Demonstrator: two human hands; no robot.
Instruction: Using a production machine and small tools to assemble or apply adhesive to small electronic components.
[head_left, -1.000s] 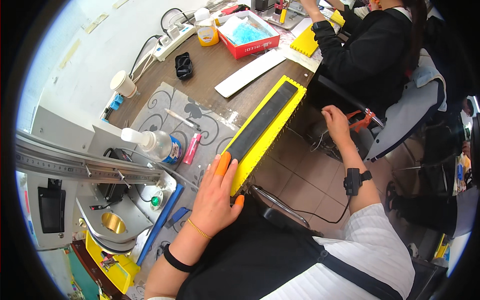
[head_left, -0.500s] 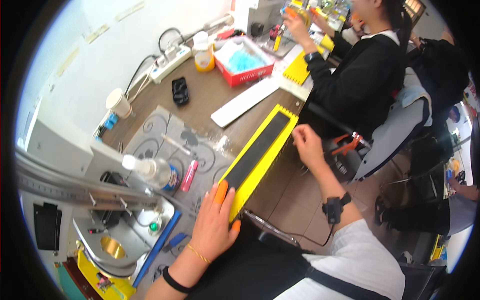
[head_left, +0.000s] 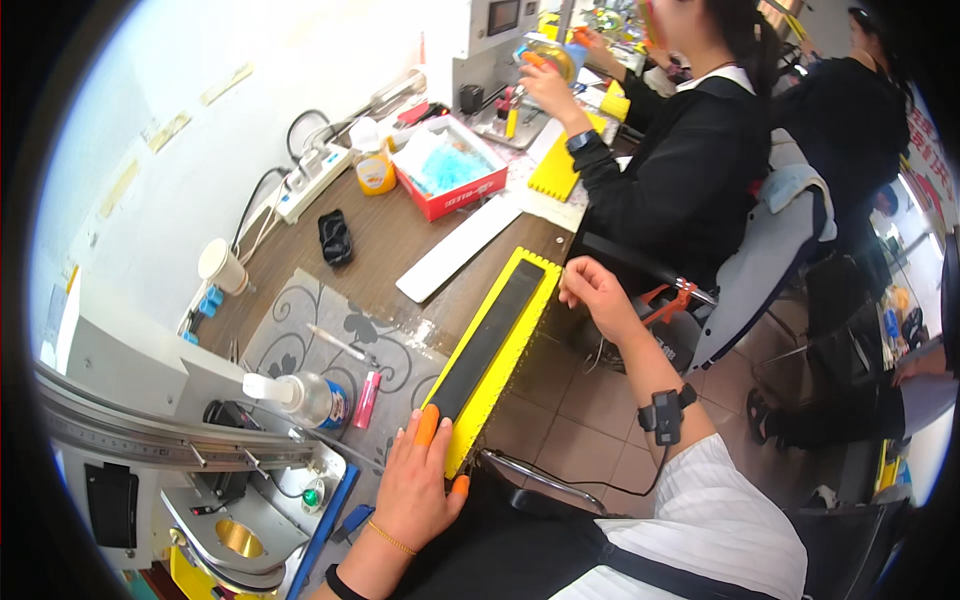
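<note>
A long yellow board (head_left: 492,385) with notched ends and a black strip (head_left: 490,340) along its middle lies at the table's right edge. Fine dark fibres fringe its right side. My left hand (head_left: 418,490) rests on the near end, fingers stretched out flat; orange covers sit on one fingertip and the thumb. Beside the board's far right corner is my right hand (head_left: 600,298), its fingers curled into a pinch. Whatever may be between those fingertips is too small to make out. A black device is strapped to my right wrist.
Left of the board lie a pink tube (head_left: 367,400) and a spray bottle (head_left: 305,398), near a metal machine (head_left: 235,515). Farther back are a white strip (head_left: 458,248), a red box (head_left: 468,192), a paper cup (head_left: 222,266) and a power strip (head_left: 312,182). A seated co-worker (head_left: 680,170) is at right.
The whole view has shifted slightly, so the table appears lower and further left. My right hand stays by the board's far corner, fingers curled more tightly. My left hand remains on the near end.
</note>
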